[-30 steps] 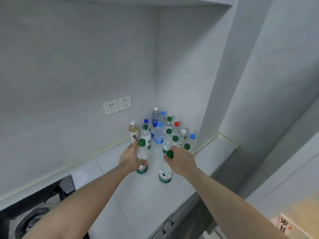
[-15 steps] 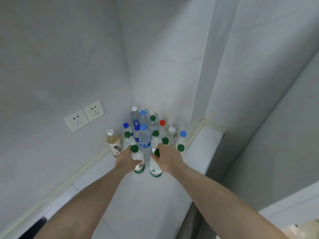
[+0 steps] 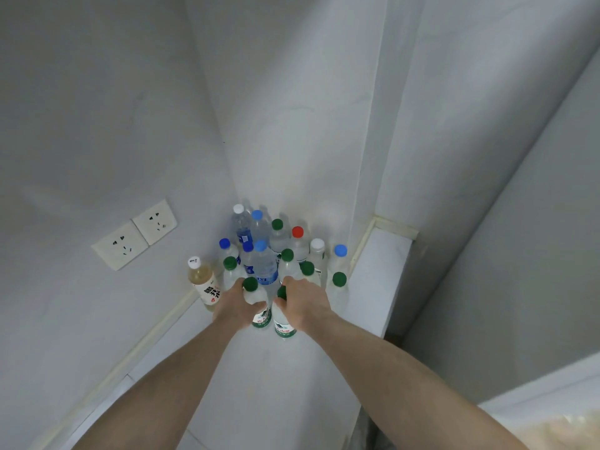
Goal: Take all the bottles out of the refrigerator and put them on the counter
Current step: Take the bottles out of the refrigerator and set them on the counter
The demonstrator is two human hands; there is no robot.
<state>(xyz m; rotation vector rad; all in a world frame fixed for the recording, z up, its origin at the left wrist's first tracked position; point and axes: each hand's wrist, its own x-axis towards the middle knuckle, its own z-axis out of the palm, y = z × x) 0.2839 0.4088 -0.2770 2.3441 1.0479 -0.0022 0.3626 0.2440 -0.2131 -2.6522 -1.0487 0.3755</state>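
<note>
At the centre of the frame, one green-capped bottle is gripped by the left hand and another by the right hand. Both are stood on the counter, before a cluster of bottles in the corner.

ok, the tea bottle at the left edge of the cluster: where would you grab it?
Probably wrap the fingers round the tea bottle mid-body, coming from its open front-left side. It stands upright at the cluster's left edge. Green-capped bottles crowd its right and the wall is close behind.
</note>
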